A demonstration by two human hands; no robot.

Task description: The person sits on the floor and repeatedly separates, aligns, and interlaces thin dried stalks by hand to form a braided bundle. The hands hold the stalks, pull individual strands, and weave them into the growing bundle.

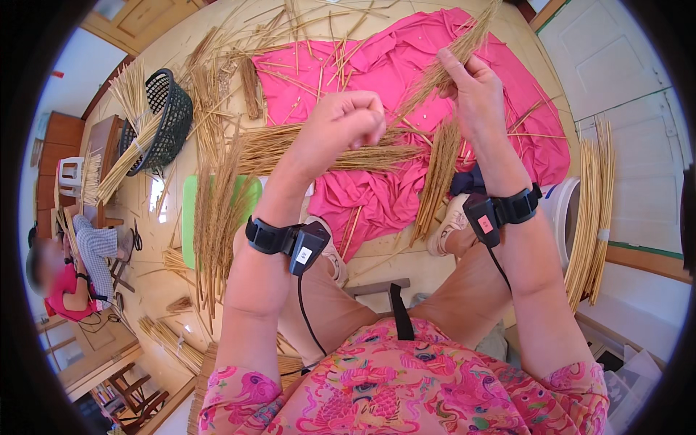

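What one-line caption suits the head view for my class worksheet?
The right hand holds dry stalks above a pink cloth; the left hand is curled nearby.

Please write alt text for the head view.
A person's right hand grips dry stalks above a pink cloth; the left hand is curled nearby. Stalk bundles lie around, and another person sits at far left.

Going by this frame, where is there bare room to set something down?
On the pink cloth, right of the right hand, above the scattered stalks there; also a mostly bare patch between the held grass bunch and loose stalks to its left. Crowded: the cloth's left half, and the green board, largely covered by seed heads.
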